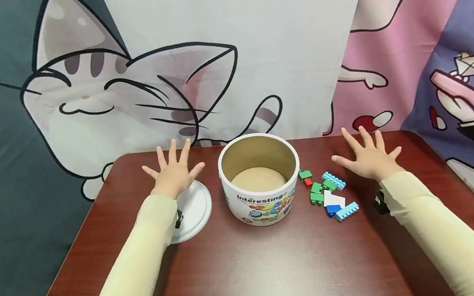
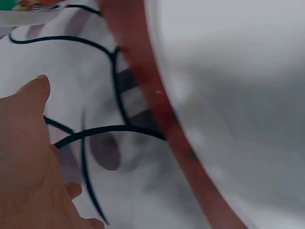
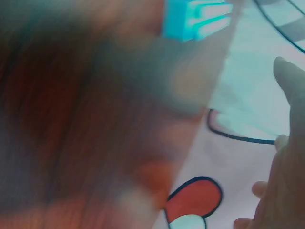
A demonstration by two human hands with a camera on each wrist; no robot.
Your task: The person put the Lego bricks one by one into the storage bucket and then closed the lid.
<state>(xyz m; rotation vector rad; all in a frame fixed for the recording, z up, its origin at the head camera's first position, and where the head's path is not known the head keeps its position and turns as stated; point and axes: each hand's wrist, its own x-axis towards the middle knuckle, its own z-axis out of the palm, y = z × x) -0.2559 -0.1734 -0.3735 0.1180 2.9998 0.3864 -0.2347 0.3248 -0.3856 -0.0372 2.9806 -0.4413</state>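
My left hand is spread above the far side of a round white lid, its fingers straight and holding nothing. In the left wrist view, the pale lid fills the right side, apart from the hand. My right hand, fingers also spread, hovers to the right of a small pile of toy building bricks in green, blue, white and red. A light blue brick shows at the top of the right wrist view. Between the hands stands an uncovered white bucket with printed sides; its visible floor is bare.
The reddish-brown table has its far edge just past the bucket. Behind it hangs a cloth backdrop printed with a cartoon cat and figures. Dark wrist-camera parts sit under the right sleeve.
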